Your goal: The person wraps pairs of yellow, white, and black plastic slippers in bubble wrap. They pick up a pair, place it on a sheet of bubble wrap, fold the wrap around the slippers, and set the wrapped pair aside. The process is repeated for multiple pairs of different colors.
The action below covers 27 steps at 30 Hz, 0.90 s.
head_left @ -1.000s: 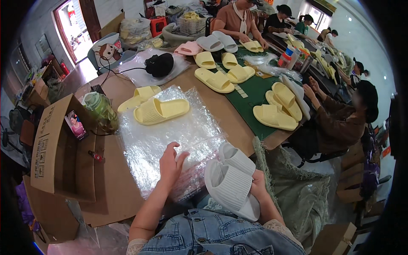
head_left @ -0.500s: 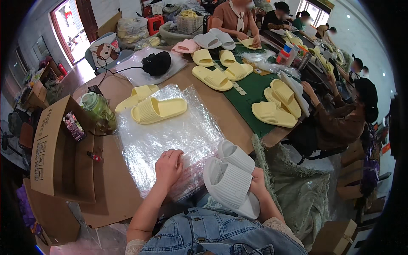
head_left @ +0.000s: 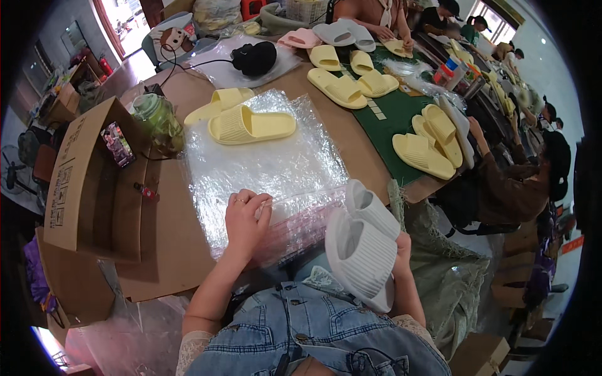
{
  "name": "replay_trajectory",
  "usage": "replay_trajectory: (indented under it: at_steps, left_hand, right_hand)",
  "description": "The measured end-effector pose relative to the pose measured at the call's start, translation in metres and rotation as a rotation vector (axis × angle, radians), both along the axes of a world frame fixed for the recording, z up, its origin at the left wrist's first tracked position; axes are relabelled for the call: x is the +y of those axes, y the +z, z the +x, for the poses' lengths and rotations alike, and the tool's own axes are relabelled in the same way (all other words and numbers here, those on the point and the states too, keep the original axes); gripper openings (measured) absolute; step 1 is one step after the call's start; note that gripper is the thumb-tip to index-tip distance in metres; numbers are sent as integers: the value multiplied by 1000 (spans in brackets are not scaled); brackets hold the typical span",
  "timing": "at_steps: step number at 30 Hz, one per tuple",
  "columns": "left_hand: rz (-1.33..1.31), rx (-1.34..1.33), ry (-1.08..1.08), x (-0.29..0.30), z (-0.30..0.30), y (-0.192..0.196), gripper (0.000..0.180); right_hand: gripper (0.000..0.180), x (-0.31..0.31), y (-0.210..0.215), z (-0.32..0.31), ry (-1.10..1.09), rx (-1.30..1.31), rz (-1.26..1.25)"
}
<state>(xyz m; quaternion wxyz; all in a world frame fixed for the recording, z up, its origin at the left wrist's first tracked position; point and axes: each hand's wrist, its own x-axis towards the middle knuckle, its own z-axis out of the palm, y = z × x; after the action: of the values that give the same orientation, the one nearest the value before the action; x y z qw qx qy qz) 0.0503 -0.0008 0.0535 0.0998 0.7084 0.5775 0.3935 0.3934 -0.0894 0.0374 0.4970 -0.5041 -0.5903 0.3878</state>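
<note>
My right hand point(head_left: 402, 250) grips a pair of pale grey slippers point(head_left: 365, 258) with ribbed straps, pressed together and tilted upright at the table's near edge. Beside them, a stack of clear plastic bags point(head_left: 269, 168) lies on the cardboard-covered table. My left hand point(head_left: 246, 218) rests at the near part of this stack, its fingers curled and pinching the top plastic bag's edge; the thumb is partly hidden. On the far end of the stack sits a yellow slipper point(head_left: 254, 127), overlapping another yellow slipper point(head_left: 216, 103) behind it.
An open cardboard box point(head_left: 94, 188) with a phone point(head_left: 118, 145) stands at left, near a green jar point(head_left: 157, 122). More yellow slippers point(head_left: 423, 153) lie on a green mat point(head_left: 384, 113). A black cap-like object point(head_left: 256, 58) sits farther back. Co-workers sit beyond and at right.
My view has shifted, so the table appears higher and the slippers farther right. My left fingers have curled more at the bag's edge. The right hand still holds the grey slippers.
</note>
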Motion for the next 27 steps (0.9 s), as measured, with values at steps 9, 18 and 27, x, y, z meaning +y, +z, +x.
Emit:
replay_trajectory:
  at_steps: [9, 18, 27]
  left_hand:
    - [-251, -419, -273, 14, 35, -3, 19]
    - [-239, -283, -186, 8, 13, -15, 31]
    - [-144, -237, -118, 22, 10, 6, 19]
  right_hand:
    - [24, 6, 48, -23, 399, 350, -41]
    - [22, 35, 28, -43, 385, 70, -151]
    - [24, 38, 20, -30, 454, -312, -21]
